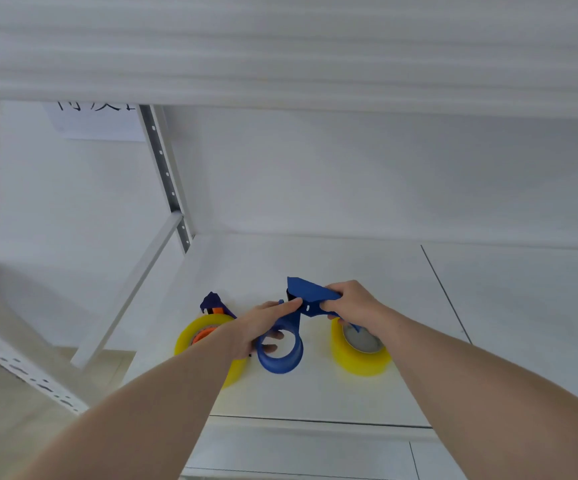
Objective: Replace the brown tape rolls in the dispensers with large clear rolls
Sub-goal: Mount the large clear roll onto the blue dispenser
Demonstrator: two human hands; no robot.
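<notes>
A blue tape dispenser (294, 327) with a bare round hub and no roll on it is held just above the white shelf (315, 396). My left hand (263, 323) grips its hub end and frame. My right hand (353, 303) grips its handle end. A large yellowish clear tape roll (357, 355) lies flat on the shelf under my right wrist. To the left, a second dispenser (215, 304), dark blue with an orange hub, carries another yellowish clear roll (194, 336), partly hidden by my left forearm. No brown roll is in view.
The shelf belongs to a white metal rack with a slotted upright (166, 174) and a diagonal brace (131, 289) at the left. A white board overhangs at the top. A paper sign (97, 123) hangs on the wall behind. The floor shows at lower left.
</notes>
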